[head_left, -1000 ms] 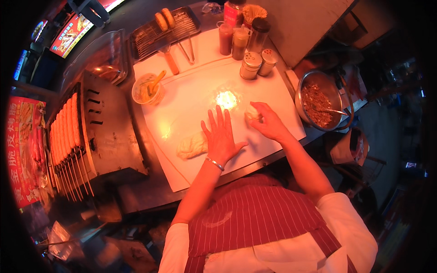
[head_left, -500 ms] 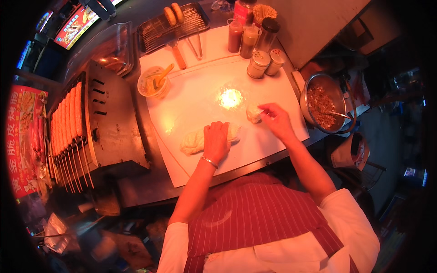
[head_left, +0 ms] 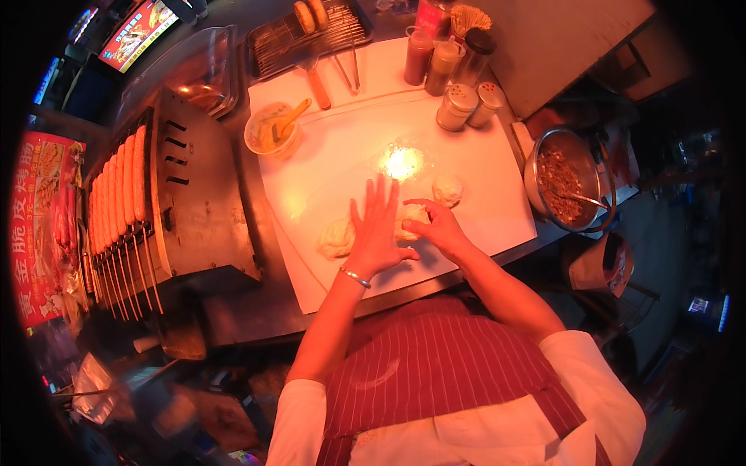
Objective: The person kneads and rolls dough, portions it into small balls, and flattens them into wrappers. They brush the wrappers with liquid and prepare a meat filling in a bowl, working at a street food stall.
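A person in a striped apron (head_left: 443,357) works dough (head_left: 336,239) on a white board (head_left: 326,167) laid over a metal worktop (head_left: 517,250), the far side taken as 12 o'clock. The right hand (head_left: 439,231), at a small dough ball (head_left: 447,192) half a second ago, now reaches the dough's right end, its fingers curled about it, thumb and forefinger on either side. The ball lies free on the board at 12 o'clock from that hand, just beside it. The left hand (head_left: 377,237), bunched a half-second earlier, now lies flat with fingers spread wide, gripping nothing; how hard it presses cannot be told. Dough shows on both sides of it, at the board's 6 to 7 o'clock; the stretch beneath is hidden.

Around the board, a tub (head_left: 254,140) at 10 o'clock holds a spoon (head_left: 294,115) in a mixture hard to make out. At 11, a rack tray (head_left: 346,29) carries two round browned pieces (head_left: 311,15). Toward 1 stand a red-filled bottle (head_left: 418,58) and a brownish one (head_left: 443,68), with a bundle of sticks (head_left: 470,19) behind; near 2, two shakers (head_left: 457,107) have perforated lids. At 3, a steel bowl (head_left: 535,182) contains chopped, reddish-brown filling (head_left: 561,182) and a spoon.
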`<move>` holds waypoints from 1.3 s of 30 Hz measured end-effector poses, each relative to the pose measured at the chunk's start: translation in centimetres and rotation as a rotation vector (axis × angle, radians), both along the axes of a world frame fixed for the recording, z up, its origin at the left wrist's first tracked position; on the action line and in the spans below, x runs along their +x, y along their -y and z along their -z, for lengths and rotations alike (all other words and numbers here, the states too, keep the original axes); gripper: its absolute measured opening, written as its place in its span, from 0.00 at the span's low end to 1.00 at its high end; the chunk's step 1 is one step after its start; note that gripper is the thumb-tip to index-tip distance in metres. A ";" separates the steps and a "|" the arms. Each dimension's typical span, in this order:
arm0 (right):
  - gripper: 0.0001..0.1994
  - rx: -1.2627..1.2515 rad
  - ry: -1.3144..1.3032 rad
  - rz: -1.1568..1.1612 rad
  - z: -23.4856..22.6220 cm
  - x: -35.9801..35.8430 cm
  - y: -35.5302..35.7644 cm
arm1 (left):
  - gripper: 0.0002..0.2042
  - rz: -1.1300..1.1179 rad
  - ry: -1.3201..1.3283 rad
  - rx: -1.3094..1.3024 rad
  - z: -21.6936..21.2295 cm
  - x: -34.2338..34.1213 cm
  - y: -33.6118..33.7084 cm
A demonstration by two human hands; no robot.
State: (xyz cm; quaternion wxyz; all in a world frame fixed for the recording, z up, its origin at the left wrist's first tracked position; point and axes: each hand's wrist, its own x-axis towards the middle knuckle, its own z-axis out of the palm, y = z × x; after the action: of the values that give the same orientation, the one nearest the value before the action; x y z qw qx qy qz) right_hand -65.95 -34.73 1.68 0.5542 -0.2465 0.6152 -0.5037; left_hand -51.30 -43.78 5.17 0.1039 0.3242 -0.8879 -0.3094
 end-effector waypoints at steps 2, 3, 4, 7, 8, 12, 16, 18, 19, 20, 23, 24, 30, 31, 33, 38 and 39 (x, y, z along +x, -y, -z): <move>0.23 -0.060 0.017 0.035 -0.3 0.6 0.1 | 0.51 0.093 -0.092 -0.063 2.5 -0.6 -0.5; 0.24 -0.088 0.025 0.055 -0.4 0.8 0.1 | 0.45 0.065 -0.121 -0.037 3.6 -0.9 -0.7; 0.23 -0.049 -0.027 0.043 -0.4 0.7 0.1 | 0.39 0.040 -0.150 -0.007 4.3 -1.2 -0.8; 0.20 0.044 -0.187 0.012 -1.0 0.3 0.0 | 0.22 0.002 -0.157 -0.069 5.8 -1.6 -0.9; 0.19 0.057 -0.242 0.005 -1.7 0.2 0.0 | 0.16 -0.006 -0.145 -0.115 5.9 -1.8 -0.8; 0.18 0.048 -0.285 0.049 -1.2 0.0 -0.1 | 0.05 0.035 -0.076 -0.121 6.0 -2.2 -0.4; 0.18 0.036 -0.292 0.044 -1.1 -0.3 0.2 | 0.04 0.027 -0.028 -0.152 6.1 -2.3 0.1; 0.18 0.043 -0.311 0.035 -1.5 -0.3 0.4 | 0.04 0.035 0.017 -0.161 5.7 -2.5 0.1; 0.17 0.047 -0.313 0.034 -1.6 -0.4 0.4 | 0.04 0.045 0.058 -0.163 5.4 -2.5 0.2; 0.17 0.051 -0.315 0.033 -1.6 -0.5 0.3 | 0.04 0.056 0.099 -0.164 5.1 -2.6 0.2; 0.17 0.074 -0.322 0.027 -1.8 -0.7 0.3 | 0.05 0.097 0.189 -0.144 4.4 -2.9 0.2; 0.16 0.083 -0.325 0.024 -1.8 -0.8 0.2 | 0.06 0.104 0.220 -0.143 4.3 -2.9 0.2; 0.15 0.072 -0.233 0.046 -1.5 -1.3 0.0 | 0.10 0.133 0.331 -0.148 3.5 -3.2 0.2; 0.15 0.073 -0.242 0.046 -1.6 -1.4 0.0 | 0.10 0.135 0.342 -0.145 3.4 -3.2 0.2; 0.15 0.074 -0.260 0.045 -1.6 -1.6 0.0 | 0.11 0.135 0.364 -0.150 3.5 -3.1 0.2; 0.16 0.043 -0.368 0.029 -2.4 -2.1 0.2 | 0.11 0.134 0.405 -0.101 2.9 -3.0 0.2; 0.16 0.023 -0.401 0.024 -2.9 -2.2 0.3 | 0.10 0.104 0.295 -0.130 3.4 -2.7 0.1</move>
State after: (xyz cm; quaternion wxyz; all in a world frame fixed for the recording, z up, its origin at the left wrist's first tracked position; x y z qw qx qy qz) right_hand -68.19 -34.99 4.55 0.4175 -0.3282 0.7217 -0.4439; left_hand -54.01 -43.88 1.75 -0.0231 0.3122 -0.9273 -0.2052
